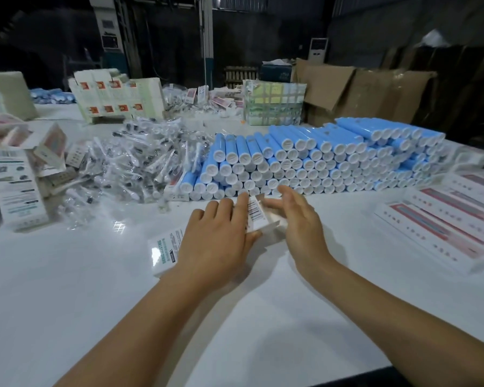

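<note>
Two hands, one white box (256, 216)

One box lies mid-table (67, 275), pointing toward 1 o'clock. The left hand (215, 238) presses flat on it, fingers straight. The right hand (299, 219), loose and empty, touches its flap end. Dozens of blue tubes (319, 160), too many to count, are stacked at 12 o'clock.

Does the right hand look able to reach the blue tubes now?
Probably yes. The right hand holds nothing, and the front row of blue tubes lies just beyond its fingertips. The white box is beside it, not in the way.
</note>
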Motion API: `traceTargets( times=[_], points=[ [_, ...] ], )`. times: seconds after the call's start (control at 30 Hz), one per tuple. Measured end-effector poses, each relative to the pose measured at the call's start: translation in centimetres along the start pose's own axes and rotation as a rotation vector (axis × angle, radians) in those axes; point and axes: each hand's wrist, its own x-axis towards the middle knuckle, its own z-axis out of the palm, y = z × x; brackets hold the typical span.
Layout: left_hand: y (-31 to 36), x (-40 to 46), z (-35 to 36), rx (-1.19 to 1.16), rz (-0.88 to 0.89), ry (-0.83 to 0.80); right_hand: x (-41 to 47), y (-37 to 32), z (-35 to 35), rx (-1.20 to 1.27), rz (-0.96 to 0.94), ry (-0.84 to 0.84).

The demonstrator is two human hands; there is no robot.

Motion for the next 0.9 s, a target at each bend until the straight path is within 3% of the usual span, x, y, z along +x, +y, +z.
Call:
traceTargets(
  times=[0.1,0.3,0.63,0.9],
  points=[
    [-0.9,0.3,0.0,-0.017,-0.055,-0.005,-0.4,-0.3,-0.7,-0.095,-0.12,0.128],
    [-1.2,0.4,0.1,-0.015,-0.105,0.002,-1.2,0.0,0.2,-0.086,-0.062,-0.013],
    [-0.7,0.1,0.4,0.091,-0.078,-0.049,-1.3,0.6,0.3,-0.091,-0.04,-0.093],
    [0.7,-0.6,0.4,0.067,0.038,-0.01,-0.7,0.3,0.7,-0.438,-0.099,-0.075]
  ],
)
